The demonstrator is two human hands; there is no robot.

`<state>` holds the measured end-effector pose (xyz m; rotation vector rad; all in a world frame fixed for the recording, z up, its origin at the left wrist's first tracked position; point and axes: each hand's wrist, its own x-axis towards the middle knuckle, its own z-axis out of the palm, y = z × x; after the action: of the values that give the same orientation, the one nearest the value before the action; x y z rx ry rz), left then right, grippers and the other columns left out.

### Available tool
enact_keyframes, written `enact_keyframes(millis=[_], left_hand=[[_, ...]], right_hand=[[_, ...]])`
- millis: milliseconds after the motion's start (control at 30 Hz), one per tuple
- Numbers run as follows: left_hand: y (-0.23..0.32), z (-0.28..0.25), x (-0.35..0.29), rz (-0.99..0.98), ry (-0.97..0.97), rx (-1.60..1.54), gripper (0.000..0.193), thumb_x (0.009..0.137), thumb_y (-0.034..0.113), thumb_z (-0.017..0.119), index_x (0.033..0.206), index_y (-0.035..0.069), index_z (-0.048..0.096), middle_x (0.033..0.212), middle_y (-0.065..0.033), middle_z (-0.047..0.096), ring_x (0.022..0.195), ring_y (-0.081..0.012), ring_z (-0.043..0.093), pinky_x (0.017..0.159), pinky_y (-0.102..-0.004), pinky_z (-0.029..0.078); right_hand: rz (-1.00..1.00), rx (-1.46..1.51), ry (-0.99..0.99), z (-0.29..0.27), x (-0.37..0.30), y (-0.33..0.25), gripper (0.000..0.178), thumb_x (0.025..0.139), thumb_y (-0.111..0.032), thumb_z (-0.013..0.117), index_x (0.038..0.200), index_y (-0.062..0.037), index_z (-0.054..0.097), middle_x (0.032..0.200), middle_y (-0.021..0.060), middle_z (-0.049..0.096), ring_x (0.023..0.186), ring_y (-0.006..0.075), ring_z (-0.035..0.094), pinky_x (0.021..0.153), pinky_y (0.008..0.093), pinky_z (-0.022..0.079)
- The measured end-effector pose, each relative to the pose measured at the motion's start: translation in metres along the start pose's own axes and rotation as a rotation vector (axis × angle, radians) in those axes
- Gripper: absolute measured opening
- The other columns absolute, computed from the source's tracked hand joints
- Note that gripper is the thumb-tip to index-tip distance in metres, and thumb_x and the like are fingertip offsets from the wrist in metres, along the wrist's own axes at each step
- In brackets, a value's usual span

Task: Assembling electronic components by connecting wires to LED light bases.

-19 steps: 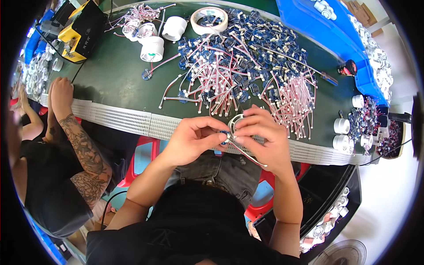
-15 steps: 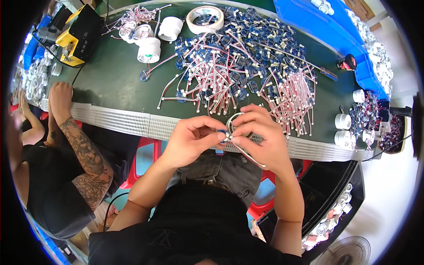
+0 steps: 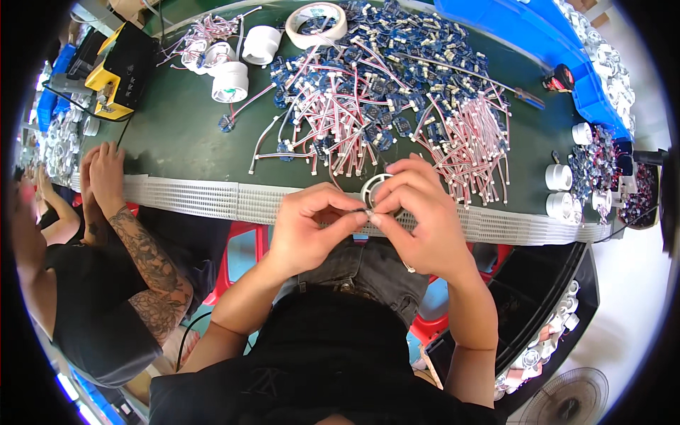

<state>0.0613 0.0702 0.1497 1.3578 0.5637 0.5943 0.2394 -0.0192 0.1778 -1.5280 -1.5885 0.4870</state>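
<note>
My left hand point(image 3: 312, 230) is closed, thumb and forefinger pinching a small circuit board point(image 3: 362, 210), mostly hidden by the fingertips; its blue colour showed a moment ago. Against it, my right hand point(image 3: 423, 219) pinches the small white plug of a cable between thumb and forefinger. The cable's free end point(image 3: 409, 267) sticks out below the right palm. A round white plastic part point(image 3: 371, 188), open in the middle, is also held in my right fingers, just above the pinch. Both hands are over the near edge of the green table point(image 3: 184, 142).
Blue circuit boards point(image 3: 397, 71) and red-and-white cables point(image 3: 467, 149) lie heaped ahead. White cylindrical housings point(image 3: 230, 81), a tape roll point(image 3: 316, 25) and a screwdriver point(image 3: 528, 98) are around them. A perforated white strip point(image 3: 184, 195) lines the edge. A co-worker's tattooed arm point(image 3: 145, 244) is left.
The white round part has turned and shows its open face more. The cable below my right hand is now mostly hidden. My hands stay together; the whole view has shifted slightly.
</note>
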Motion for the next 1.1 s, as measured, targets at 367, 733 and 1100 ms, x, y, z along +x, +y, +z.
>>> enact_keyframes(millis=[367, 733, 1100], left_hand=[[-0.008, 0.004, -0.003, 0.191, 0.007, 0.145, 0.010, 0.083, -0.005, 0.071, 0.093, -0.003, 0.067, 0.088, -0.0090, 0.065, 0.076, -0.0133, 0.067, 0.066, -0.0251, 0.057], [-0.010, 0.001, -0.001, 0.185, -0.038, 0.085, 0.012, 0.082, -0.004, 0.072, 0.093, -0.001, 0.068, 0.088, -0.0089, 0.066, 0.079, -0.0150, 0.068, 0.068, -0.0266, 0.056], [-0.011, 0.000, -0.001, 0.083, -0.042, -0.076, 0.009, 0.085, -0.001, 0.070, 0.094, -0.002, 0.068, 0.090, -0.0091, 0.069, 0.082, -0.0138, 0.069, 0.072, -0.0263, 0.057]], right_hand=[[0.036, -0.022, -0.053, -0.002, -0.003, -0.005, 0.012, 0.074, -0.005, 0.071, 0.075, -0.0065, 0.060, 0.089, 0.0030, 0.063, 0.111, 0.0296, 0.055, 0.107, 0.0540, 0.034], [-0.045, 0.203, -0.110, -0.003, 0.001, 0.019, 0.017, 0.070, -0.005, 0.077, 0.075, -0.0075, 0.061, 0.089, 0.0030, 0.063, 0.105, 0.0297, 0.056, 0.105, 0.0510, 0.037], [-0.052, 0.317, -0.110, 0.005, 0.002, 0.035, 0.014, 0.069, -0.009, 0.080, 0.076, -0.0086, 0.068, 0.088, 0.0019, 0.070, 0.107, 0.0312, 0.058, 0.103, 0.0500, 0.038]])
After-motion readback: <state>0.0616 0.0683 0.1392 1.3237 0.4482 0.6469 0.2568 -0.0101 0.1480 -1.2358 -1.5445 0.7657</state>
